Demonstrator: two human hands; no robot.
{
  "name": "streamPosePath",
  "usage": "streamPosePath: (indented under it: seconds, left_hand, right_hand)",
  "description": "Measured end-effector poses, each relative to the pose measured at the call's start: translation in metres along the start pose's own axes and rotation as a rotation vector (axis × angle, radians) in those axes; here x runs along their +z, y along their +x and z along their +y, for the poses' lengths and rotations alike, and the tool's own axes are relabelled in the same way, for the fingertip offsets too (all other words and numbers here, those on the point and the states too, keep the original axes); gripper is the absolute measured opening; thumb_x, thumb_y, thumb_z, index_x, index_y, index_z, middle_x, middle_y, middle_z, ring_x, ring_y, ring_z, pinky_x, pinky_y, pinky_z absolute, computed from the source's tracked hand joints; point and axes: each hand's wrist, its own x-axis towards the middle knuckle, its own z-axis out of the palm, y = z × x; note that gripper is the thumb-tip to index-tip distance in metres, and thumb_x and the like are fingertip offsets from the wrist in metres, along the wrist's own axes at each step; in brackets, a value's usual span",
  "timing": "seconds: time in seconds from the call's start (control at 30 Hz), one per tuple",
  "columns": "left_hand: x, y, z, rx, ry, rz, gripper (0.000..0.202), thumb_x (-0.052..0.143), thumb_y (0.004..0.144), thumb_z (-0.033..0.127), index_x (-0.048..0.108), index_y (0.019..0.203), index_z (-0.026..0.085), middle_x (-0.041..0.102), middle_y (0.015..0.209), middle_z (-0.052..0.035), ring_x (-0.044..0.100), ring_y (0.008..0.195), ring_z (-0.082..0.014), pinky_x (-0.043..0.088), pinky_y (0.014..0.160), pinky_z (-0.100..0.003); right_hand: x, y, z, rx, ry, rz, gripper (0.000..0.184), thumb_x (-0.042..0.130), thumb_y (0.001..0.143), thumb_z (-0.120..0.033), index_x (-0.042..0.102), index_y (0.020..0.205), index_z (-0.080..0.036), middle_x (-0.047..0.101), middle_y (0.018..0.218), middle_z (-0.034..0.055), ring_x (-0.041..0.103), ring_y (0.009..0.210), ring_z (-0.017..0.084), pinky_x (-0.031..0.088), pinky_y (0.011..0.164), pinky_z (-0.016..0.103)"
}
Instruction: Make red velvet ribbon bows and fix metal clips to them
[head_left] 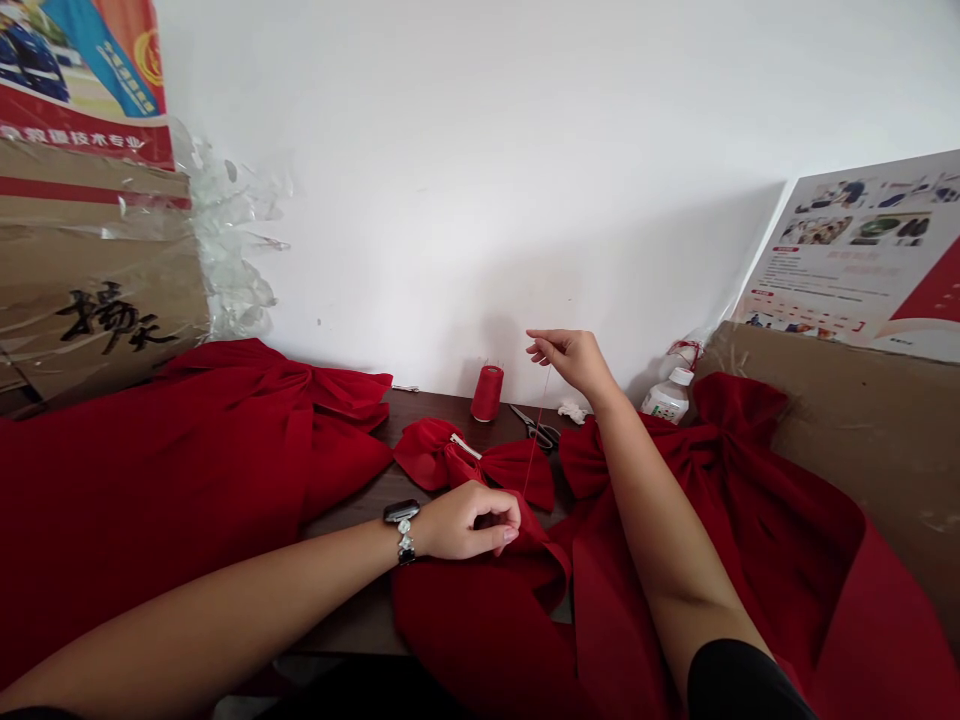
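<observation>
A taut red thread (539, 415) runs from my raised right hand (571, 362) down to the red cloth beside my left hand (469, 520). My right thumb and fingers pinch its upper end; whether a needle is there I cannot make out. My left hand is closed on the red cloth (487, 600) of a bow, its fingers curled and thumb pressed in. Just beyond it lies the bow's gathered loop part (427, 452), with a silver hair clip (466, 446) across the middle. A watch (402, 512) and a bracelet sit on my left wrist.
On the dark table (439, 405), a red thread spool (488, 393) holds several pins or needles. Black scissors (546, 436) lie right of it, near a white bottle (667, 397). Large red bows lie left (225, 460) and right (757, 510). Cardboard boxes (45, 260) flank the white wall.
</observation>
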Motion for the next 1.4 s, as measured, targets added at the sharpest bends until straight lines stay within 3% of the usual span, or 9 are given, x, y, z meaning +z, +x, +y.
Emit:
streamPosePath:
  seconds: [0.13, 0.37, 0.57, 0.73, 0.93, 1.07, 1.17, 1.27, 1.4]
  left_hand:
    - [-0.002, 0.0, 0.0, 0.006, 0.0, 0.003, 0.018, 0.051, 0.088, 0.029, 0.052, 0.075, 0.017, 0.062, 0.064, -0.001, 0.054, 0.058, -0.0109, 0.04, 0.059, -0.021]
    - [-0.004, -0.001, -0.001, -0.016, -0.008, 0.0, 0.018, 0.051, 0.088, 0.029, 0.052, 0.075, 0.016, 0.062, 0.063, -0.0018, 0.051, 0.055, -0.0106, 0.038, 0.055, -0.021]
    - [-0.003, 0.001, -0.001, -0.034, 0.008, -0.012, 0.021, 0.051, 0.088, 0.032, 0.052, 0.073, 0.016, 0.061, 0.061, -0.001, 0.049, 0.053, -0.0098, 0.036, 0.053, -0.02]
    - [-0.004, 0.001, -0.002, -0.033, -0.023, -0.001, 0.023, 0.049, 0.09, 0.034, 0.051, 0.075, 0.016, 0.061, 0.062, -0.0011, 0.051, 0.056, -0.0107, 0.037, 0.056, -0.021]
    - [-0.01, 0.003, 0.001, -0.054, 0.022, 0.042, 0.022, 0.049, 0.09, 0.033, 0.053, 0.075, 0.016, 0.064, 0.064, -0.0009, 0.055, 0.06, -0.0116, 0.041, 0.062, -0.023]
    - [-0.036, 0.004, 0.0, -0.15, 0.201, 0.181, 0.022, 0.048, 0.089, 0.033, 0.057, 0.078, 0.017, 0.066, 0.072, -0.0023, 0.058, 0.065, -0.0136, 0.043, 0.063, -0.024]
    - [-0.07, -0.001, -0.013, -0.26, 0.43, 0.356, 0.019, 0.048, 0.087, 0.033, 0.06, 0.085, 0.018, 0.068, 0.087, -0.0049, 0.061, 0.078, -0.0186, 0.046, 0.074, -0.029]
    - [-0.099, -0.012, -0.033, -0.263, 0.531, 0.242, 0.03, 0.057, 0.078, 0.028, 0.059, 0.107, 0.02, 0.062, 0.12, -0.0089, 0.055, 0.114, -0.0251, 0.041, 0.098, -0.037]
    - [-0.11, -0.021, -0.051, -0.295, 0.5, 0.081, 0.042, 0.055, 0.075, 0.022, 0.054, 0.117, 0.021, 0.062, 0.125, -0.0075, 0.059, 0.111, -0.0221, 0.044, 0.096, -0.033]
  right_hand:
    - [-0.03, -0.012, -0.029, -0.1, -0.383, -0.05, 0.034, 0.049, 0.085, -0.016, 0.066, 0.114, -0.019, 0.072, 0.073, 0.003, 0.068, 0.071, 0.018, 0.052, 0.078, 0.034]
    - [-0.085, -0.041, -0.061, 0.019, 0.013, -0.152, 0.023, 0.065, 0.081, -0.038, 0.071, 0.086, -0.016, 0.074, 0.088, 0.0079, 0.07, 0.084, 0.021, 0.056, 0.078, 0.032]
    - [-0.121, -0.06, -0.058, 0.025, 0.121, -0.197, 0.032, 0.068, 0.079, -0.033, 0.069, 0.108, -0.022, 0.069, 0.115, 0.0069, 0.065, 0.108, 0.022, 0.053, 0.095, 0.039]
    - [-0.121, -0.057, -0.05, -0.14, 0.365, 0.008, 0.037, 0.068, 0.078, -0.027, 0.065, 0.115, -0.026, 0.064, 0.125, 0.0058, 0.055, 0.122, 0.026, 0.05, 0.096, 0.046]
    - [-0.107, -0.047, -0.057, -0.214, 0.537, 0.331, 0.026, 0.067, 0.081, -0.027, 0.069, 0.107, -0.021, 0.069, 0.114, 0.0073, 0.067, 0.1, 0.019, 0.055, 0.083, 0.034]
    - [-0.11, -0.044, -0.057, -0.211, 0.635, 0.617, 0.016, 0.068, 0.081, -0.024, 0.072, 0.094, -0.017, 0.073, 0.094, 0.0068, 0.07, 0.079, 0.013, 0.055, 0.071, 0.025]
    - [-0.115, -0.045, -0.056, -0.217, 0.641, 0.717, 0.01, 0.067, 0.078, -0.016, 0.069, 0.088, -0.018, 0.071, 0.087, 0.003, 0.068, 0.071, 0.01, 0.051, 0.062, 0.021]
    - [-0.117, -0.046, -0.057, -0.232, 0.622, 0.76, 0.013, 0.064, 0.076, -0.012, 0.064, 0.086, -0.021, 0.069, 0.082, -0.0005, 0.066, 0.067, 0.008, 0.048, 0.055, 0.018]
    - [-0.112, -0.045, -0.063, -0.274, 0.638, 0.775, 0.02, 0.065, 0.076, -0.014, 0.057, 0.091, -0.026, 0.068, 0.081, -0.0034, 0.063, 0.061, 0.006, 0.048, 0.054, 0.016]
